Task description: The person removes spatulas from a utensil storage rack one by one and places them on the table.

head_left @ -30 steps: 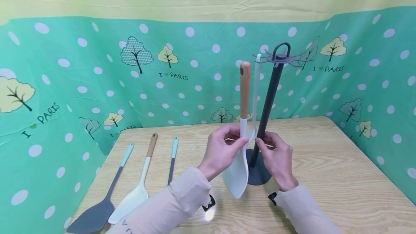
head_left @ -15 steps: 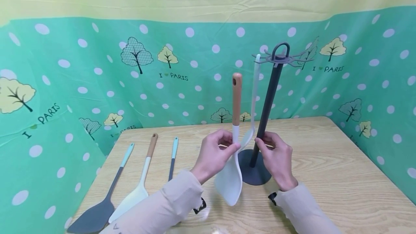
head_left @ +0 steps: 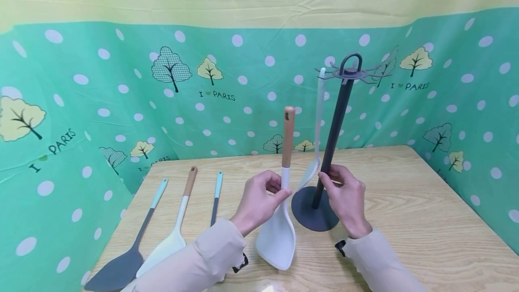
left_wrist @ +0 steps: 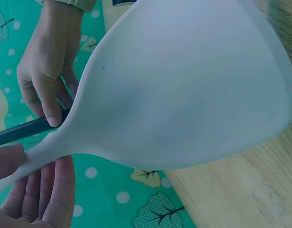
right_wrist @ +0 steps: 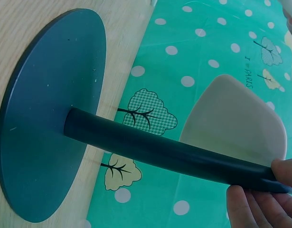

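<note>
My left hand [head_left: 261,199] pinches the white neck of a spatula [head_left: 277,238] with a wooden handle [head_left: 288,139]. The spatula stands upright in the air, broad blade down, left of a dark utensil stand [head_left: 334,125]. My right hand [head_left: 346,197] grips the lower pole of that stand; in the right wrist view, thumb and fingers [right_wrist: 264,206] pinch the pole [right_wrist: 169,154]. From a hook at the top left of the stand hangs a pale utensil [head_left: 319,116], whose rounded white head [right_wrist: 236,118] shows behind the pole in the right wrist view.
On the table's left lie a grey turner [head_left: 119,267] with a mint handle, a white turner [head_left: 166,244] with a wooden handle, and a grey utensil [head_left: 216,197] with a mint handle, partly hidden by my left sleeve. A green dotted curtain [head_left: 243,89] stands behind the table [head_left: 405,220].
My left hand has moved left and down with the spatula, away from the stand and the hanging utensil. The right hand stays on the pole.
</note>
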`<state>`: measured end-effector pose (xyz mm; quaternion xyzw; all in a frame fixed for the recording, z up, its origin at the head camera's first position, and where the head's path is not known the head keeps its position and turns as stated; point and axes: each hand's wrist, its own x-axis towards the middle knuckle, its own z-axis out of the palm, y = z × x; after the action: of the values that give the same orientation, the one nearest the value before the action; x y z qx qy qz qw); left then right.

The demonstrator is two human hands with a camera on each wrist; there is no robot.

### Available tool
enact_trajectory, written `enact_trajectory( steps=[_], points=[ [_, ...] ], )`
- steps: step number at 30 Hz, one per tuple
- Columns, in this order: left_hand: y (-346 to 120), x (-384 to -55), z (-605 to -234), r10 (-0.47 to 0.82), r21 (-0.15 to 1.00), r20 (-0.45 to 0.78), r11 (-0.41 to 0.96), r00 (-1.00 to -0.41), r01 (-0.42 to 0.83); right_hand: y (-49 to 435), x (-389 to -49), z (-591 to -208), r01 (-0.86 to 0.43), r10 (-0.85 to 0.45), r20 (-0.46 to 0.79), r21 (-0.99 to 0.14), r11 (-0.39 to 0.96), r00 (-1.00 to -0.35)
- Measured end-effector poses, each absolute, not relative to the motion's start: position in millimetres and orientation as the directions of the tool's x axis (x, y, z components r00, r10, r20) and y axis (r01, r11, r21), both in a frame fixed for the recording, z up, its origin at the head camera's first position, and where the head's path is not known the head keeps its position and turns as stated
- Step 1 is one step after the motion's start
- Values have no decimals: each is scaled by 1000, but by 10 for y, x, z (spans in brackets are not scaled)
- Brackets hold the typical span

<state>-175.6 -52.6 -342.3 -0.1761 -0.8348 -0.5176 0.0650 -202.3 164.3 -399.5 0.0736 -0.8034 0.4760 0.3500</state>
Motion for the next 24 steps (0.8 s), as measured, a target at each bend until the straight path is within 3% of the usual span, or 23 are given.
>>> enact_trajectory(
  steps=[24],
  points=[
    [-729,-1744,-3470,166,886,152,415,-974,209,1646,-2030,-4004,-455,212,637,-709,539,-741]
  ],
)
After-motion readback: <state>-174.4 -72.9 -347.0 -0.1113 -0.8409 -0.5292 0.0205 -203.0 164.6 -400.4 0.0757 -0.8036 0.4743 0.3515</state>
